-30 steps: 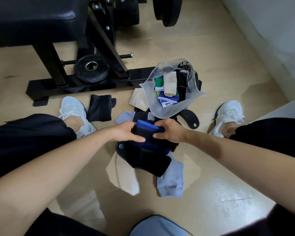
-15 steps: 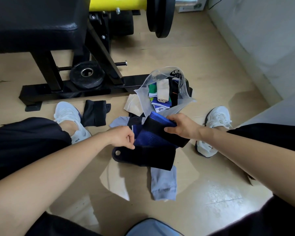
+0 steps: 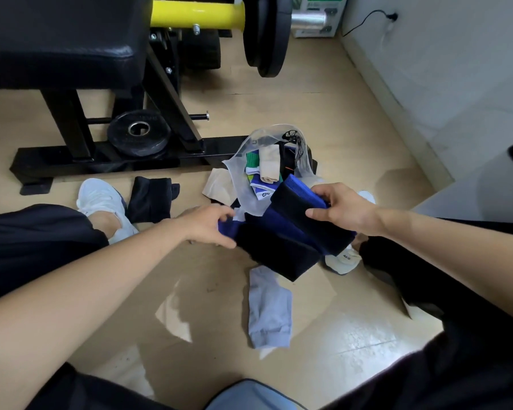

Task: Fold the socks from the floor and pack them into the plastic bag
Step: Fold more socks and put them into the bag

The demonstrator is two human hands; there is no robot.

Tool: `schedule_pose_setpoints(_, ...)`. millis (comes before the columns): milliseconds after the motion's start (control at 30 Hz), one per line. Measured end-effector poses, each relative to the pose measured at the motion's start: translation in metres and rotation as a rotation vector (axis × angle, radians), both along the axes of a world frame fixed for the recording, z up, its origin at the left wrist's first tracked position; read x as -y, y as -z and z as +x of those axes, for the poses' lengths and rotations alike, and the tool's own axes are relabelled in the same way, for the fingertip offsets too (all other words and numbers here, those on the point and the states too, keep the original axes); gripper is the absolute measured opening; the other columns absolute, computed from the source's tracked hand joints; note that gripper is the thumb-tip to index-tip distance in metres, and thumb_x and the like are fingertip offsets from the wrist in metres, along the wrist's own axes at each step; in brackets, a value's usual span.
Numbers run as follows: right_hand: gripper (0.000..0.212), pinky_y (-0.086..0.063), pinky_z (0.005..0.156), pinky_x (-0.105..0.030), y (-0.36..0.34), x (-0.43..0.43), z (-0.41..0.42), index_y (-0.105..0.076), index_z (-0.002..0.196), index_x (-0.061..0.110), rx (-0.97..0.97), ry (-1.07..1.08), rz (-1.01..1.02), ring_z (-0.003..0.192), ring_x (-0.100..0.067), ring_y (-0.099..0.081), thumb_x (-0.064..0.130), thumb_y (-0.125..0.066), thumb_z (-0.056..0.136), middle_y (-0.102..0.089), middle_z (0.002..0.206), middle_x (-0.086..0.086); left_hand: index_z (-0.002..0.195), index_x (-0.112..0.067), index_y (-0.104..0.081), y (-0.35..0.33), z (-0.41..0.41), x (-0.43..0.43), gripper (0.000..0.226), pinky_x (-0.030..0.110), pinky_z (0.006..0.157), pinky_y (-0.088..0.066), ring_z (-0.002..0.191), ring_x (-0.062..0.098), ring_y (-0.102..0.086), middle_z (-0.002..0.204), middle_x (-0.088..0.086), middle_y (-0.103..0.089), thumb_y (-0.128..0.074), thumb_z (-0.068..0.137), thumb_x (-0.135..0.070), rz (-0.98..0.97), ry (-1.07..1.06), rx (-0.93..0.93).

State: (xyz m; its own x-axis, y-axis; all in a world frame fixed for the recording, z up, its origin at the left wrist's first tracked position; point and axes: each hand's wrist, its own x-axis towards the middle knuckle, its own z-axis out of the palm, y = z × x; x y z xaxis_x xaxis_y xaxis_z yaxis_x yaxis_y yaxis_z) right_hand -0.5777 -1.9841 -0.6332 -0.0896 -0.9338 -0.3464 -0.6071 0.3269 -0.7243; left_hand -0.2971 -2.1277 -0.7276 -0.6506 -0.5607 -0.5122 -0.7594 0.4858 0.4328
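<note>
Both my hands hold a black and blue sock (image 3: 282,232) lifted above the floor. My left hand (image 3: 208,224) pinches its left end and my right hand (image 3: 342,208) grips its upper right end, close to the mouth of the clear plastic bag (image 3: 249,184). The bag stands on the floor with several folded socks inside, among them a beige one (image 3: 269,167) and a green one (image 3: 251,158). A light grey sock (image 3: 268,309) lies flat on the floor below my hands. A black sock (image 3: 150,198) lies by my left shoe, and a beige sock (image 3: 218,187) lies left of the bag.
A black weight bench frame (image 3: 107,155) with a small weight plate (image 3: 138,136) stands behind the bag. A large barbell plate (image 3: 265,34) on a yellow bar sits at the top. My white shoes (image 3: 101,199) flank the pile. A wall runs along the right.
The black and blue sock has come up off the floor pile and been stretched between my hands, my right hand carrying its end up toward the bag. The camera has tilted up.
</note>
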Motion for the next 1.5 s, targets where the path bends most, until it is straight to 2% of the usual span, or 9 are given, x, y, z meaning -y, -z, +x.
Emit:
schedule_pose_setpoints(167,0.011,-0.058,0.073,-0.026,-0.016,-0.008,-0.002,-0.068,0.103,0.013,0.074,0.018,0.031,0.079,-0.016,-0.069,0.011,-0.069,0.092,-0.074,0.094,-0.007,0.146,-0.032,-0.045,-0.023,-0.042,-0.028,0.083,0.036,0.110,-0.043,0.132,0.010,-0.048,0.144,-0.011,-0.050,-0.085,0.075,-0.048,0.208,-0.153,-0.503)
schedule_pose_setpoints(267,0.012,-0.060,0.078,-0.035,-0.020,-0.010,0.000,-0.069,0.104,0.011,0.138,0.116,0.021,0.082,-0.023,-0.071,0.011,-0.069,0.092,-0.075,0.097,-0.012,0.133,-0.041,-0.049,-0.037,-0.058,-0.052,0.079,0.036,0.110,-0.044,0.126,0.002,-0.051,0.134,-0.021,-0.056,-0.089,0.066,-0.053,0.235,-0.164,-0.561)
schedule_pose_setpoints(400,0.007,-0.058,0.061,-0.028,-0.023,-0.013,0.004,-0.071,0.097,0.014,0.181,0.266,0.035,0.070,-0.017,-0.073,0.012,-0.071,0.091,-0.076,0.083,-0.006,0.153,-0.038,-0.028,-0.041,-0.064,-0.081,0.116,0.025,0.099,-0.045,0.115,-0.001,-0.054,0.130,-0.031,-0.048,-0.093,0.058,-0.052,0.225,-0.098,-0.525)
schedule_pose_setpoints(533,0.005,-0.053,0.051,-0.023,-0.021,-0.014,0.010,-0.070,0.090,0.015,0.153,0.349,0.035,0.058,-0.013,-0.069,0.011,-0.072,0.089,-0.072,0.071,-0.001,0.141,-0.038,-0.046,-0.030,-0.062,-0.095,0.098,0.035,0.096,-0.053,0.109,-0.002,-0.059,0.125,-0.026,-0.056,-0.084,0.056,-0.069,0.136,-0.122,-0.522)
schedule_pose_setpoints(667,0.010,-0.061,0.065,-0.032,-0.019,-0.012,0.010,-0.070,0.098,0.017,0.168,0.425,0.025,0.073,-0.021,-0.073,0.010,-0.071,0.090,-0.074,0.085,-0.008,0.117,-0.036,-0.057,-0.029,-0.068,-0.109,0.067,0.033,0.091,-0.052,0.109,-0.002,-0.058,0.118,-0.023,-0.057,-0.073,0.064,-0.073,0.092,-0.111,-0.624)
schedule_pose_setpoints(833,0.011,-0.059,0.058,-0.024,-0.021,-0.006,0.004,-0.069,0.097,0.016,0.108,0.460,-0.001,0.066,-0.016,-0.069,0.011,-0.072,0.088,-0.071,0.081,-0.005,0.099,-0.034,-0.071,-0.022,-0.074,-0.114,0.029,0.035,0.079,-0.054,0.091,0.002,-0.062,0.092,-0.016,-0.066,-0.083,0.074,-0.045,0.010,0.024,-0.632)
schedule_pose_setpoints(967,0.011,-0.058,0.072,-0.032,-0.020,-0.004,-0.008,-0.068,0.095,0.015,-0.119,0.323,0.004,0.078,-0.024,-0.068,0.016,-0.074,0.086,-0.071,0.086,-0.009,0.088,-0.026,-0.073,-0.004,-0.062,-0.099,0.014,0.020,0.066,-0.051,0.068,-0.002,-0.062,0.076,-0.014,-0.068,-0.084,0.080,-0.023,0.191,-0.039,-0.587)
schedule_pose_setpoints(1067,0.013,-0.047,0.057,-0.022,-0.023,-0.005,-0.013,-0.063,0.088,0.021,-0.201,0.243,0.001,0.069,-0.018,-0.061,0.015,-0.074,0.085,-0.065,0.075,0.001,0.090,-0.014,-0.074,0.016,-0.041,-0.081,0.008,0.013,0.062,-0.044,0.058,-0.005,-0.058,0.070,-0.008,-0.066,-0.080,0.086,-0.013,0.306,-0.121,-0.461)
schedule_pose_setpoints(1500,0.015,-0.056,0.055,-0.026,-0.001,-0.008,0.010,-0.065,0.099,0.015,-0.133,0.047,0.064,0.068,-0.018,-0.071,0.004,-0.068,0.090,-0.071,0.084,-0.003,0.093,-0.011,-0.067,0.040,0.010,-0.034,0.003,0.015,0.058,-0.046,0.058,0.007,-0.053,0.067,0.000,-0.058,-0.070,0.094,-0.011,0.448,-0.159,-0.228)
